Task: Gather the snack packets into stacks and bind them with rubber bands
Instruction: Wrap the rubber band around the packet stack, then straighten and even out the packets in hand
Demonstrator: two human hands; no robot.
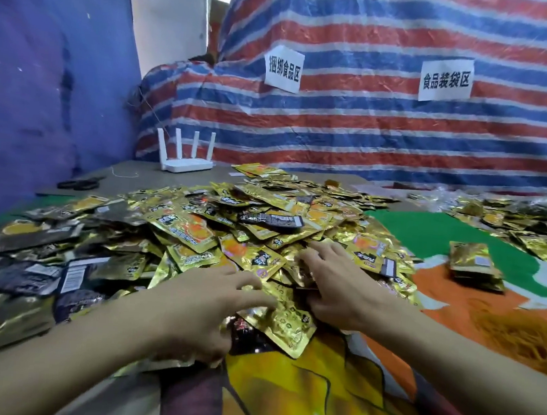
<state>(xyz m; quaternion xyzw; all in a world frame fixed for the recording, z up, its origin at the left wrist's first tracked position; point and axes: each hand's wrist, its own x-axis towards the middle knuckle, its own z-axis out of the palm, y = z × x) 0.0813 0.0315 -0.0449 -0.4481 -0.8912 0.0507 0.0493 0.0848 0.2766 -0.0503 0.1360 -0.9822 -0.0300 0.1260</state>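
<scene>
Head view: packets (231, 230), loose gold heap, centre of table (137, 170). Left hand (205, 306), fingers curled round a few packets, apparently starting a stack. Right hand (341, 288), fingers spread on heap, gripping nothing, likely raking more in. Stack (473, 265) set apart, right; rubber bands (517, 334) near it; router (187, 164) behind.

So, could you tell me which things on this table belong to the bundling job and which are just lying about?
For the job: loose snack packets; stack of packets; what looks like a heap of rubber bands.
Just lying about: router; scissors; paper signs.
</scene>
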